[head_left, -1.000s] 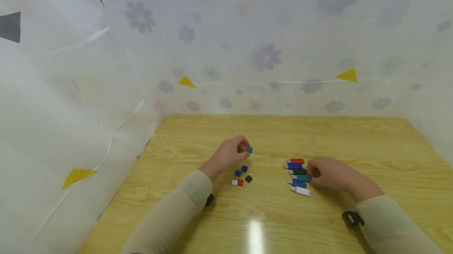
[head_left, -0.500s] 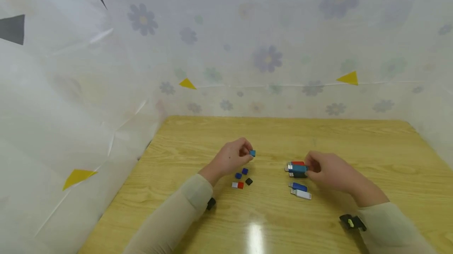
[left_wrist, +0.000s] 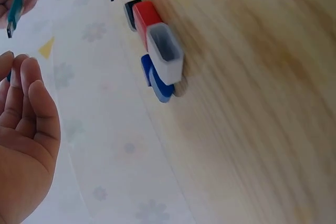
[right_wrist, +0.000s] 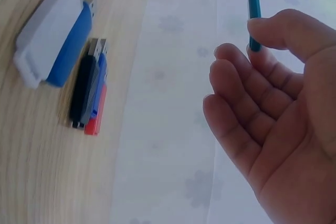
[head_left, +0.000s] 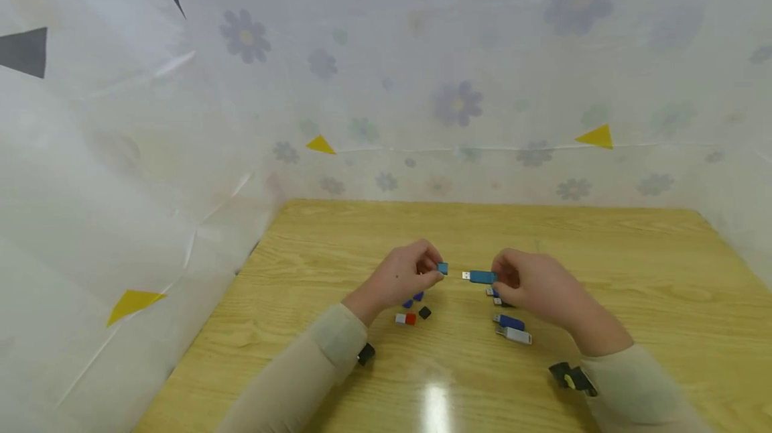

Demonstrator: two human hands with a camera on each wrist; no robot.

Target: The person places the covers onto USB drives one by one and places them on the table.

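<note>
Teal USB stick (head_left: 483, 277), slim, bare metal plug (head_left: 466, 275) pointing left, held up above mid table (head_left: 338, 238); right hand (head_left: 537, 285) pinches its right end, left hand (head_left: 399, 279) pinches small teal cap (head_left: 443, 269) just left of plug, not touching; hands face each other

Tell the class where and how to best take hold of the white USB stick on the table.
Pinch the white USB stick by its rear end, probably from the right: it lies flat, its metal plug points left, and a blue stick sits close on its far side. The right hand holds the teal stick that way.
</note>
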